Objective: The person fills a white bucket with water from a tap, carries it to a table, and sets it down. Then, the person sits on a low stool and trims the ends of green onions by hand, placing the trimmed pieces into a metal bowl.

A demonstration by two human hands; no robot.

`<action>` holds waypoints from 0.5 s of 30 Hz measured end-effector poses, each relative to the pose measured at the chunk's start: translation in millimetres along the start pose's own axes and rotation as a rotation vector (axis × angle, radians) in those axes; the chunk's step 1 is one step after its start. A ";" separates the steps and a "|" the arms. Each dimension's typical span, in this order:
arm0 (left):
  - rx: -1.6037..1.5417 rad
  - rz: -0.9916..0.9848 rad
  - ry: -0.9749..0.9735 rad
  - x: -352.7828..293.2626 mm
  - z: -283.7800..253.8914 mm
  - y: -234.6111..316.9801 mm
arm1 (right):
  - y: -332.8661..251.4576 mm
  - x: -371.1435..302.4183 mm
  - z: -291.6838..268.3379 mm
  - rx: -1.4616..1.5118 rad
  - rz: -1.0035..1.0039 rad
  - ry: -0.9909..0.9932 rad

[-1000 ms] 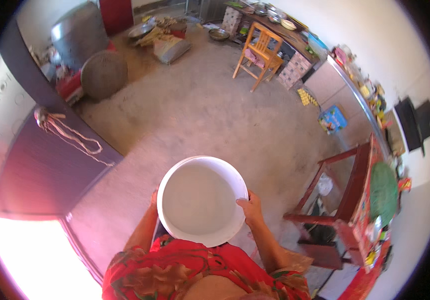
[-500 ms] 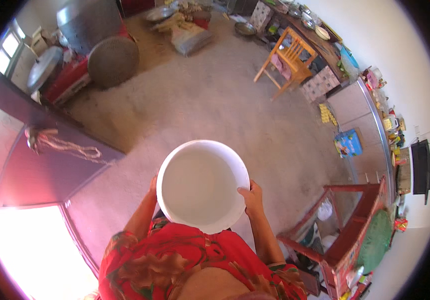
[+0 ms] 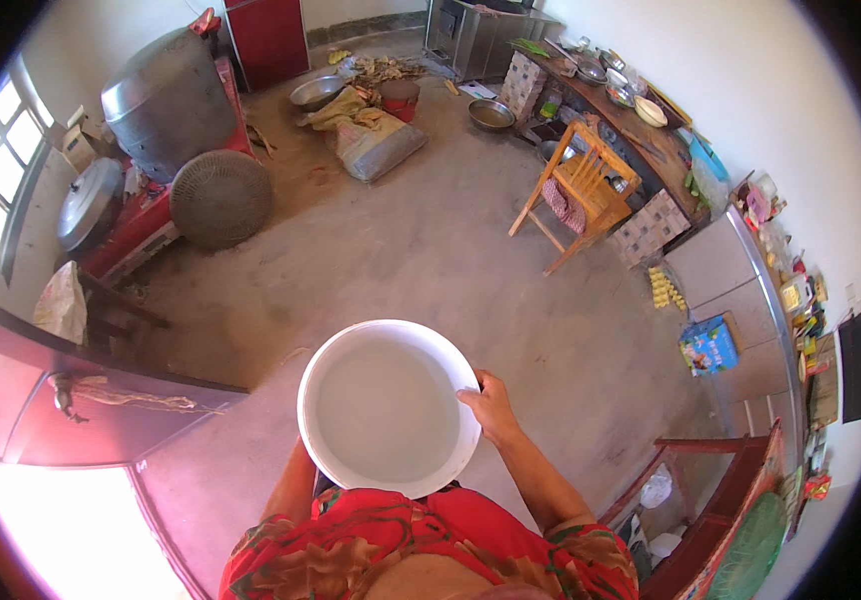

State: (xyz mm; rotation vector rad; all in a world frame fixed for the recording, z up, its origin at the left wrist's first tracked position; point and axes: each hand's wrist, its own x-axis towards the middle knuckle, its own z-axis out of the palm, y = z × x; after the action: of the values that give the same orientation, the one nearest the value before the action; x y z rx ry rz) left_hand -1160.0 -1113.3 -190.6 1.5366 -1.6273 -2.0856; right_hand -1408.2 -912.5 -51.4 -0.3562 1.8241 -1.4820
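In front of my body I carry a round white bucket point(image 3: 471, 420), its open top facing up. A pale, greyish liquid point(image 3: 386, 410) seems to fill the lower part of it. My right hand point(image 3: 491, 405) grips the right side, thumb over the rim and fingers curled under on the outside. On the opposite side my left hand point(image 3: 302, 456) supports the bucket; its fingers are hidden behind the wall, and mostly the wrist and forearm show.
A wooden chair point(image 3: 586, 195) stands ahead right, beside a long counter point(image 3: 651, 145) with bowls. On the left are a large metal drum point(image 3: 166, 105), a wicker basket point(image 3: 221, 198) and an open door point(image 3: 11, 390). A sack point(image 3: 381, 145) lies far ahead; a red wooden frame point(image 3: 716, 505) stands near right.
The view has tilted up, bringing more of the far wall and window into sight. The bucket sits slightly lower and further left in the picture, still held; my left fingers have gone out of sight.
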 end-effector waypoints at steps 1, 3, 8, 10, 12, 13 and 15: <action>-0.014 0.001 0.002 16.5 1.8 6.1 | -5.5 10.3 -0.8 0.010 0.033 0.011; -0.042 -0.007 -0.004 44.3 5.5 12.8 | -20.7 26.4 -3.9 0.006 0.114 0.039; -0.023 0.024 -0.035 117.8 15.0 67.6 | -27.0 78.6 -18.0 0.095 0.118 0.086; -0.021 0.020 -0.045 137.7 16.1 87.2 | -33.1 99.9 -17.6 0.124 0.111 0.088; -0.007 0.026 -0.059 159.3 17.2 112.1 | -48.3 130.2 -15.4 0.140 0.089 0.080; -0.006 0.025 -0.062 166.9 19.9 121.5 | -56.2 143.8 -17.6 0.130 0.095 0.076; 0.008 0.023 -0.069 180.7 25.0 140.9 | -68.7 169.1 -21.1 0.124 0.110 0.071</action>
State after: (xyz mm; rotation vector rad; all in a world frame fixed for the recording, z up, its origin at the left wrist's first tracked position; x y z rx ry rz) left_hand -1334.6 -1263.6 -200.1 1.4565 -1.6695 -2.1450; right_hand -1554.4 -1023.8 -49.1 -0.1419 1.7666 -1.5389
